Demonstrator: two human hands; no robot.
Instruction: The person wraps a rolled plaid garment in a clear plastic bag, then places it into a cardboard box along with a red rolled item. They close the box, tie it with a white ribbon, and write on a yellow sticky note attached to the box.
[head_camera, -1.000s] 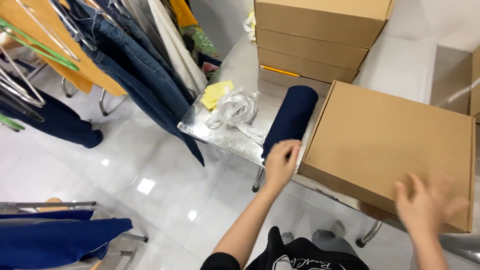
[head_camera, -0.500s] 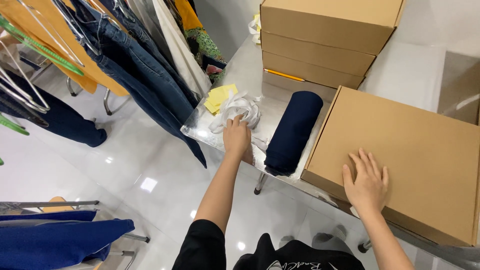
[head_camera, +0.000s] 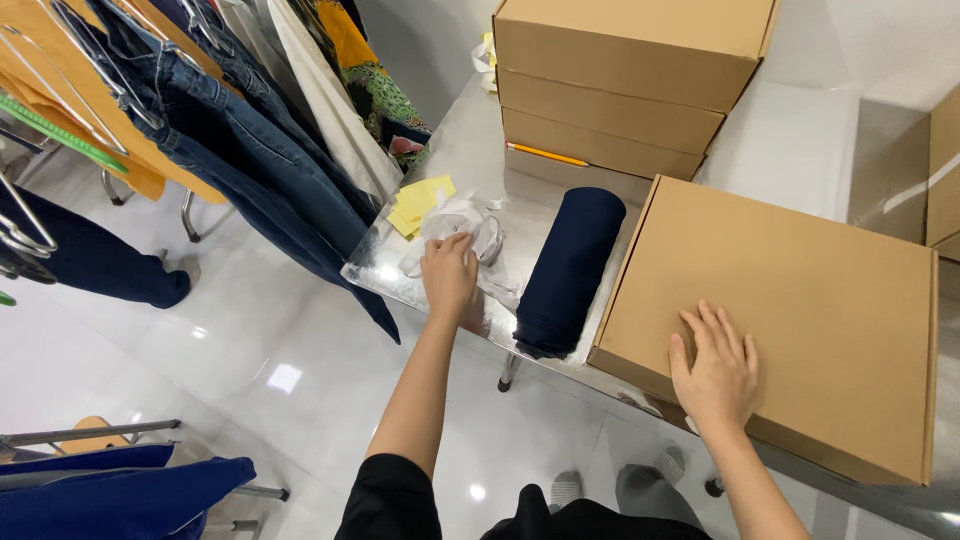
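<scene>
My left hand (head_camera: 449, 274) reaches onto the shiny metal table (head_camera: 470, 160) and closes on a heap of white ribbon (head_camera: 462, 222) by the table's left edge. Just beyond the ribbon lie yellow paper notes (head_camera: 419, 200). A rolled navy cloth (head_camera: 570, 268) lies to the right of that hand, untouched. My right hand (head_camera: 714, 368) rests flat, fingers spread, on the lid of a closed flat cardboard box (head_camera: 800, 300) at the table's near right.
A stack of three cardboard boxes (head_camera: 620, 80) stands at the back of the table, with a yellow pencil (head_camera: 548, 154) in front. A rack of hanging jeans and garments (head_camera: 210, 120) fills the left. Blue clothing (head_camera: 110, 490) lies at lower left over glossy white floor.
My left hand left the navy roll and moved left onto the white ribbon, now gripping it. My right hand came down and settled flat on the box lid.
</scene>
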